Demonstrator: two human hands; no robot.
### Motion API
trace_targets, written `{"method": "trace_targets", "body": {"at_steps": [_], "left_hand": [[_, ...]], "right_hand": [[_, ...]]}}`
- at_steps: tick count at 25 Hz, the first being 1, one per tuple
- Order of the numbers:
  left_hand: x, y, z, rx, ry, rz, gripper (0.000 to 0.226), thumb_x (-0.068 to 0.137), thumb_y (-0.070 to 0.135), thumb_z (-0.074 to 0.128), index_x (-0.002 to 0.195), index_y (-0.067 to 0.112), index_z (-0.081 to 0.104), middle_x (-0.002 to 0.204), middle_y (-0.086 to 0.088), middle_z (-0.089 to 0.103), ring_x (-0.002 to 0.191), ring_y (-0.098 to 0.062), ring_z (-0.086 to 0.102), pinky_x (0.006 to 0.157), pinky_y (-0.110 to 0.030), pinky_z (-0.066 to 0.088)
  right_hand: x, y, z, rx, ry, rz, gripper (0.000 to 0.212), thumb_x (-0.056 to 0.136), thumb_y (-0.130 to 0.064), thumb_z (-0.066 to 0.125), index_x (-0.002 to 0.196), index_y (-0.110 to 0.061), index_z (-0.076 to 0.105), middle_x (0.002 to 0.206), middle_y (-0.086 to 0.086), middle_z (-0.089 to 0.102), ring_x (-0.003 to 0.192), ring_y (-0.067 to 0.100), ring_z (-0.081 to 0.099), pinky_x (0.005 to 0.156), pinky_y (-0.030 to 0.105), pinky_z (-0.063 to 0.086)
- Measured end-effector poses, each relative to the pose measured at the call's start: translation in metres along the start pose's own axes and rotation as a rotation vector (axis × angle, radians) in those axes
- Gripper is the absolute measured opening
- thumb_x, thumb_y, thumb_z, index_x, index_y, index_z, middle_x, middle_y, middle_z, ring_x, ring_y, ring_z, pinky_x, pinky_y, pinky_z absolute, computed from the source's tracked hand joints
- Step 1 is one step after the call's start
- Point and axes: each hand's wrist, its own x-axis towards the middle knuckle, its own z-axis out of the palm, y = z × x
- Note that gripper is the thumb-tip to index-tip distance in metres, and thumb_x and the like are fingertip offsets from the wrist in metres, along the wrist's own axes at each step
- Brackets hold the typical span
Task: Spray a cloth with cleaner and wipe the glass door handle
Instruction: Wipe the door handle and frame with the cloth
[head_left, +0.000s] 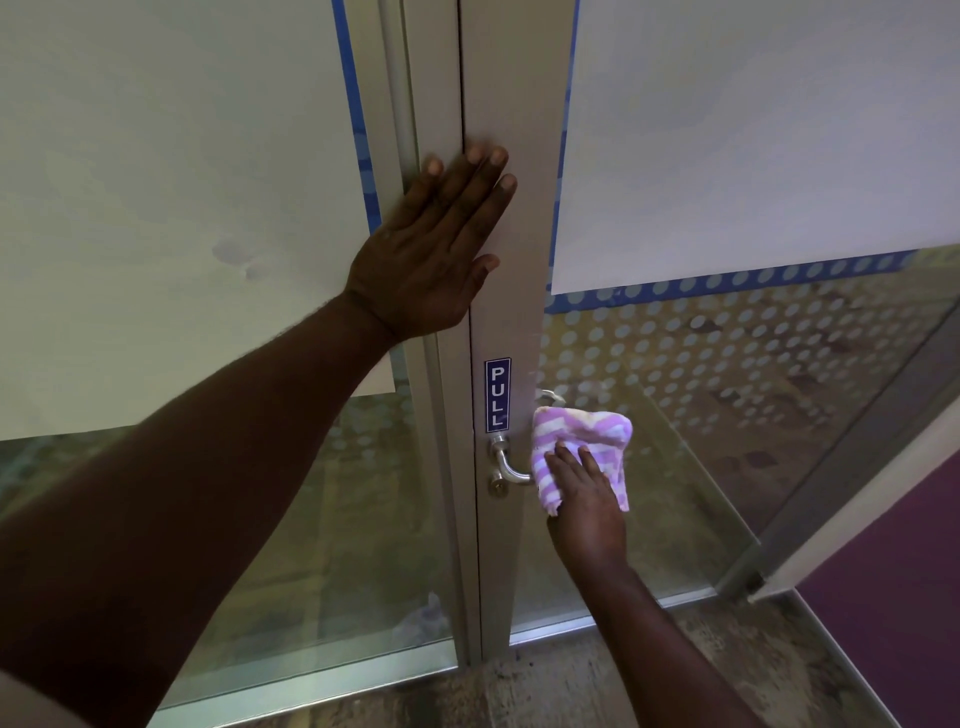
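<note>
Head view, looking down at a glass door with a metal frame stile (511, 260) running up the middle. Left hand (431, 249) lies flat against the stile and the adjoining frame, above the handle; fingers spread and extended, palm on the metal, so its grip is wide and holds nothing. Right hand (584, 499) is lower and to the right, pressing a purple-and-white striped cloth (582, 447) onto the lever door handle (506, 465); fingers lie over the cloth's near face, and the grip is narrow, holding the cloth against the handle. Cloth is bunched and covers the outer end of the lever; only the curved inner section and its round mount on the stile show, to the left of the cloth. A keyhole cylinder (497, 486) sits just below the mount. A second metal lever end (550, 397) is visible just above the cloth, seemingly on the far side of the glass; cannot tell whether the cloth touches it. A blue sign reading "PULL" (497, 395), lettered vertically, is fixed to the stile just above the handle mount. Glass panels left and right carry large white sheets (753, 130) on their upper parts, edged with blue tape (358, 130); the lower glass on the right shows a pattern of frosted dots (727, 353). Floor (571, 686) at the near edge is mottled stone; a purple area lies at far right.
</note>
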Motion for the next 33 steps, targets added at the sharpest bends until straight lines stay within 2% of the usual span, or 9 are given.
{"method": "trace_targets", "body": {"at_steps": [5, 9, 13, 15, 19, 23, 26, 30, 33], "left_hand": [[0.0, 0.0, 0.001, -0.01, -0.012, -0.002, 0.063, 0.111, 0.037, 0.041, 0.16, -0.002, 0.031, 0.165, -0.026, 0.036, 0.154, -0.04, 0.035, 0.127, -0.054, 0.024], [-0.001, 0.0, 0.003, -0.022, -0.004, -0.003, 0.064, 0.111, 0.038, 0.04, 0.16, -0.001, 0.03, 0.165, -0.025, 0.035, 0.154, -0.04, 0.033, 0.128, -0.052, 0.019], [-0.001, 0.0, 0.004, -0.034, -0.013, -0.005, 0.065, 0.111, 0.038, 0.041, 0.161, -0.001, 0.029, 0.166, -0.025, 0.034, 0.155, -0.04, 0.032, 0.128, -0.052, 0.019], [-0.001, 0.0, 0.004, -0.04, -0.017, -0.007, 0.065, 0.111, 0.038, 0.04, 0.161, -0.001, 0.029, 0.166, -0.025, 0.034, 0.155, -0.04, 0.032, 0.128, -0.053, 0.02], [0.0, 0.0, 0.003, -0.039, -0.025, -0.008, 0.064, 0.111, 0.039, 0.04, 0.16, -0.001, 0.03, 0.166, -0.025, 0.034, 0.155, -0.04, 0.033, 0.128, -0.053, 0.021], [0.0, 0.0, 0.003, -0.041, -0.033, -0.007, 0.065, 0.111, 0.039, 0.039, 0.161, -0.002, 0.03, 0.166, -0.026, 0.034, 0.155, -0.04, 0.032, 0.128, -0.053, 0.02], [0.0, -0.001, 0.002, -0.046, -0.026, -0.006, 0.064, 0.111, 0.039, 0.039, 0.16, -0.002, 0.03, 0.165, -0.026, 0.034, 0.154, -0.041, 0.033, 0.127, -0.053, 0.02], [0.0, 0.0, 0.001, -0.052, -0.024, -0.01, 0.064, 0.111, 0.038, 0.04, 0.16, -0.002, 0.03, 0.166, -0.026, 0.034, 0.155, -0.04, 0.033, 0.127, -0.053, 0.02], [0.0, 0.0, 0.0, -0.057, -0.016, -0.013, 0.064, 0.111, 0.038, 0.039, 0.16, -0.002, 0.032, 0.165, -0.026, 0.035, 0.154, -0.04, 0.033, 0.127, -0.053, 0.021]], "right_hand": [[0.0, 0.001, 0.011, 0.227, 0.09, 0.083, 0.078, 0.077, 0.022, 0.052, 0.144, -0.016, 0.061, 0.154, -0.016, 0.042, 0.153, 0.023, 0.032, 0.111, 0.033, 0.035], [0.002, -0.004, 0.015, 0.346, 0.229, 0.156, 0.065, 0.086, 0.02, 0.049, 0.143, -0.01, 0.061, 0.15, 0.004, 0.059, 0.145, 0.023, 0.047, 0.11, 0.021, 0.031], [0.012, -0.012, 0.011, 0.784, 0.358, 0.527, 0.02, 0.102, -0.029, 0.06, 0.112, -0.019, 0.074, 0.096, -0.014, 0.069, 0.093, 0.007, 0.061, 0.077, 0.021, 0.048], [0.014, -0.011, 0.01, 0.881, 0.446, 0.58, 0.03, 0.105, -0.038, 0.055, 0.1, -0.015, 0.073, 0.083, -0.007, 0.066, 0.083, 0.015, 0.062, 0.068, 0.018, 0.049], [0.015, -0.006, 0.017, 0.915, 0.419, 0.677, 0.027, 0.1, -0.032, 0.054, 0.087, -0.017, 0.073, 0.082, 0.018, 0.072, 0.079, 0.042, 0.073, 0.065, 0.052, 0.064], [0.019, -0.006, 0.017, 1.236, 0.401, 0.732, 0.022, 0.082, -0.018, 0.051, 0.067, -0.008, 0.064, 0.053, 0.008, 0.059, 0.043, 0.029, 0.057, 0.039, 0.023, 0.043], [0.012, -0.014, 0.019, 1.392, 0.366, 0.713, 0.036, 0.073, 0.008, 0.04, 0.055, -0.013, 0.064, 0.061, 0.022, 0.057, 0.044, 0.021, 0.043, 0.042, 0.029, 0.043], [0.005, -0.03, 0.011, 1.551, 0.345, 0.711, 0.036, 0.074, 0.017, 0.032, 0.077, 0.0, 0.063, 0.081, 0.037, 0.065, 0.036, 0.017, 0.039, 0.043, 0.026, 0.039], [0.001, -0.04, 0.016, 1.695, 0.388, 0.787, 0.062, 0.078, 0.021, 0.028, 0.082, -0.017, 0.077, 0.074, 0.023, 0.064, 0.039, 0.011, 0.044, 0.041, 0.02, 0.04]]}}
